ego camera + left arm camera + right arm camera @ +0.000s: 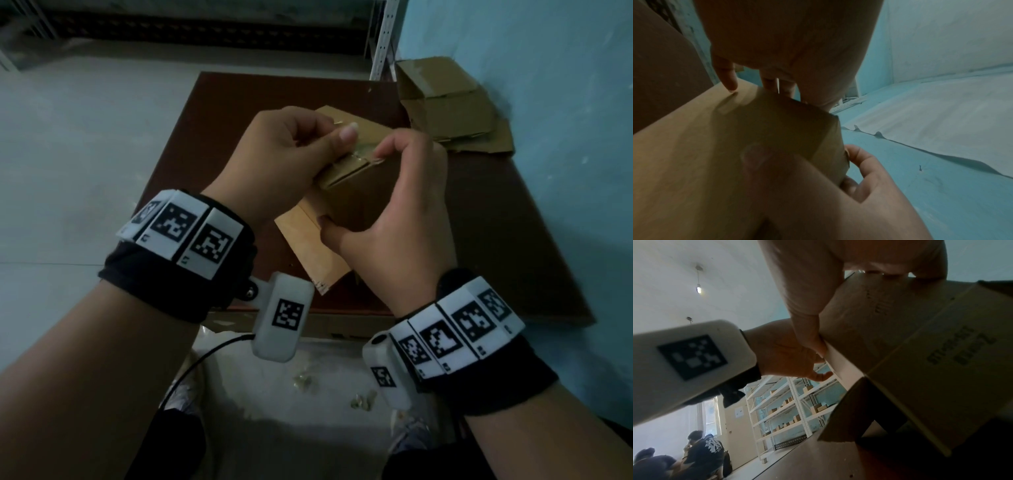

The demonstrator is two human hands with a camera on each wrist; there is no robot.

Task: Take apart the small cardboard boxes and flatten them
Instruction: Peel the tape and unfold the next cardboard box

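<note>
I hold a small brown cardboard box (346, 192) up over the dark brown table (496, 222). One loose flap (308, 250) hangs down toward me. My left hand (308, 144) pinches the box's top edge at the taped seam (363, 150), thumb on top. My right hand (400, 198) grips the box from the right, thumb on the near face and fingers curled over the top. In the left wrist view my left thumb (760, 159) presses a box face (777, 126). The right wrist view shows black print on a box panel (941, 353).
Flattened cardboard boxes (445, 109) lie piled at the table's back right corner against the teal wall (565, 102). A white sheet (274, 394) with scraps of tape lies below the table's near edge. A metal shelving post (383, 37) stands behind. People sit far off (701, 449).
</note>
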